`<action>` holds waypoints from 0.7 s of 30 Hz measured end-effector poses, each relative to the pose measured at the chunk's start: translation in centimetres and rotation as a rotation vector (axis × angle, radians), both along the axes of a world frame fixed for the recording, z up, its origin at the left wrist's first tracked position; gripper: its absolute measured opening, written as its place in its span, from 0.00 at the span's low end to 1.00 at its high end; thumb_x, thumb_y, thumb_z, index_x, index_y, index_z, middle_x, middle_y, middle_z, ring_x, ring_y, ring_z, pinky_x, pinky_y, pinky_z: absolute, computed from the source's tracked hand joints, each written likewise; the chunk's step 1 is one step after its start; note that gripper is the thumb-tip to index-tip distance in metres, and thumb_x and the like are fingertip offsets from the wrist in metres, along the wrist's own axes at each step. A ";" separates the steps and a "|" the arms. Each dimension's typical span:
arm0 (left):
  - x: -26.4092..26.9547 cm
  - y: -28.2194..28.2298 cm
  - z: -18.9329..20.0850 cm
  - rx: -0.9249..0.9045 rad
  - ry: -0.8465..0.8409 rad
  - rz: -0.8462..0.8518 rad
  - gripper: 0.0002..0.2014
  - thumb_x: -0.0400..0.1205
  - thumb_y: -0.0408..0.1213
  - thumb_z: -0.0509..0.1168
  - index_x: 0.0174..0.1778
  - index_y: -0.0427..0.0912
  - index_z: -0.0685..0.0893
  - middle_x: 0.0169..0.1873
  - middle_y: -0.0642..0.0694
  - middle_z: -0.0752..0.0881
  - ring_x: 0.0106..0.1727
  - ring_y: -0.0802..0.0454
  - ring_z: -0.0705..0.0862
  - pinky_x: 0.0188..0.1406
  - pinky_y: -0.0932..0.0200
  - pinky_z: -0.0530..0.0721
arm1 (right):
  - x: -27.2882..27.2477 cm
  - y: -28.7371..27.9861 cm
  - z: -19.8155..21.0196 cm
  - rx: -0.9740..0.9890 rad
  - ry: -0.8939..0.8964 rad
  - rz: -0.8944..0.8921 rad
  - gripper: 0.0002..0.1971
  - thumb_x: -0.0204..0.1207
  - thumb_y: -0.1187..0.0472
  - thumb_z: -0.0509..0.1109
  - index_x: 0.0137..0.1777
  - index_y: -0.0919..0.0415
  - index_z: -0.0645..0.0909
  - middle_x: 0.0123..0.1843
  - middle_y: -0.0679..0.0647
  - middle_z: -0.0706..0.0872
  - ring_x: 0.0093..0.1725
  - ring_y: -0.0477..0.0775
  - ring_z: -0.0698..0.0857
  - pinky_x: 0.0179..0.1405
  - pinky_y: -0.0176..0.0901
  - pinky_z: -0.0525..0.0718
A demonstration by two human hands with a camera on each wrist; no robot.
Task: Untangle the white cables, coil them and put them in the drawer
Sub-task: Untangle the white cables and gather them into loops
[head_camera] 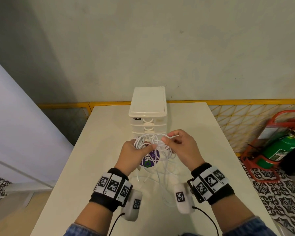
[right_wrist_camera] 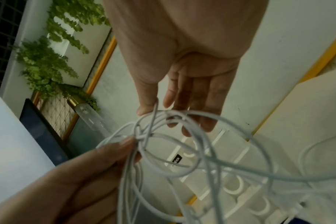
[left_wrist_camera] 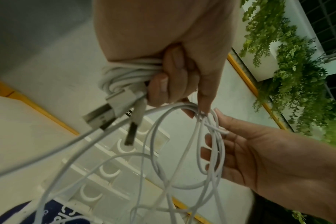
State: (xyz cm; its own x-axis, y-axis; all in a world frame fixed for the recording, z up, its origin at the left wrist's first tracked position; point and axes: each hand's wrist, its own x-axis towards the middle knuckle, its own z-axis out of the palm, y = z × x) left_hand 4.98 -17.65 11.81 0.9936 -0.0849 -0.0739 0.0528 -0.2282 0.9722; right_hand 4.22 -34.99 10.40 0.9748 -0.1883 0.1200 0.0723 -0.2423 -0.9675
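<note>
A tangle of white cables (head_camera: 167,153) hangs between my hands above the white table (head_camera: 203,150). My left hand (head_camera: 148,146) grips a wound coil (left_wrist_camera: 125,74) in its curled fingers, with a USB plug (left_wrist_camera: 104,112) sticking out, and its thumb and forefinger pinch the loose strands (left_wrist_camera: 197,111). A knot (right_wrist_camera: 142,136) sits just beside them. My right hand (head_camera: 166,139) pinches one strand between thumb and forefinger (right_wrist_camera: 155,107), its other fingers behind the loops. The white drawer unit (head_camera: 147,106) stands just behind the hands, its visible drawers closed.
A round purple sticker (head_camera: 152,159) lies on the table under the cables. Loose cable ends trail toward the table's near edge (head_camera: 165,193). A green fire extinguisher (head_camera: 279,150) in a red stand is on the floor to the right, by a yellow fence (head_camera: 245,116).
</note>
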 end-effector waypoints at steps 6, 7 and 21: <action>-0.3 0.8 1.1 -0.154 0.079 0.051 0.08 0.79 0.34 0.71 0.34 0.38 0.83 0.11 0.54 0.75 0.12 0.54 0.73 0.25 0.51 0.81 | -0.1 -1.3 -0.9 -0.114 0.081 0.289 0.14 0.69 0.56 0.77 0.54 0.47 0.82 0.49 0.43 0.89 0.50 0.37 0.85 0.52 0.30 0.79; -0.2 0.9 1.1 -0.164 0.077 0.058 0.08 0.78 0.34 0.71 0.34 0.38 0.84 0.11 0.54 0.74 0.12 0.53 0.72 0.25 0.50 0.82 | -0.2 -1.4 -1.0 -0.135 0.080 0.290 0.10 0.70 0.58 0.77 0.50 0.48 0.84 0.46 0.42 0.89 0.47 0.36 0.85 0.50 0.31 0.79; 0.3 1.7 1.3 -0.264 0.030 0.134 0.21 0.78 0.37 0.72 0.23 0.40 0.69 0.14 0.48 0.63 0.12 0.53 0.63 0.14 0.66 0.66 | -1.0 0.2 -2.7 -0.218 0.145 0.390 0.32 0.60 0.46 0.81 0.65 0.44 0.75 0.57 0.39 0.85 0.56 0.33 0.81 0.57 0.27 0.76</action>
State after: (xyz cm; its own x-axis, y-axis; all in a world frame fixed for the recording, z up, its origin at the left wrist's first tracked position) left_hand 5.25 -15.94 13.14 0.9950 0.0269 -0.0959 0.0947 0.0435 0.9946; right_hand 3.26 -34.79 7.70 0.9774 0.2096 -0.0270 0.0657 -0.4230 -0.9037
